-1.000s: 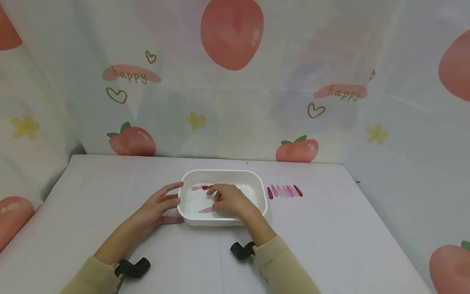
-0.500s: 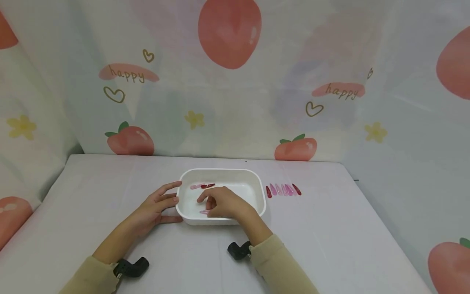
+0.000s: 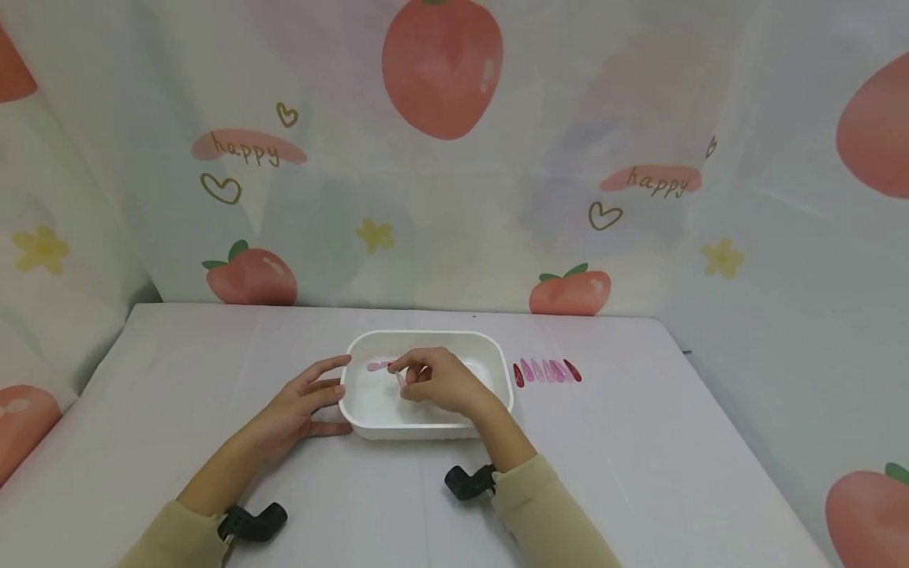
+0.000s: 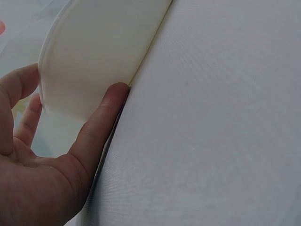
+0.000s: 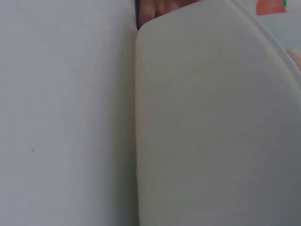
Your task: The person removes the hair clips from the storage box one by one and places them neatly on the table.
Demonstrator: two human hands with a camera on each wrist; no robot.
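A white rectangular tray (image 3: pixel 426 432) stands on the table. My right hand (image 3: pixel 443 383) is over its inside and pinches a pale pink hair clip (image 3: pixel 400 379) between thumb and index finger. Behind that hand a pink hair clip (image 3: pixel 377 366) lies in the tray, with a dark red one (image 3: pixel 390 364) beside it, mostly covered by the fingers. At the tray's left end, my left hand (image 3: pixel 301 406) touches the wall with spread, fairly straight fingers. The left wrist view shows the thumb (image 4: pixel 106 110) along the tray's lower edge and fingertips at the rim.
Right of the tray, several pink and red hair clips (image 3: pixel 547 371) lie side by side in a row on the white-covered table (image 3: pixel 639 473). A curtain (image 3: pixel 454 221) printed with fruit and flowers hangs behind. Each wrist carries a black camera (image 3: pixel 469 482).
The pale pink hair clip that lay near the tray's front has been picked up by my right hand, which has risen toward the tray's middle. My left hand stays at the tray's left end.
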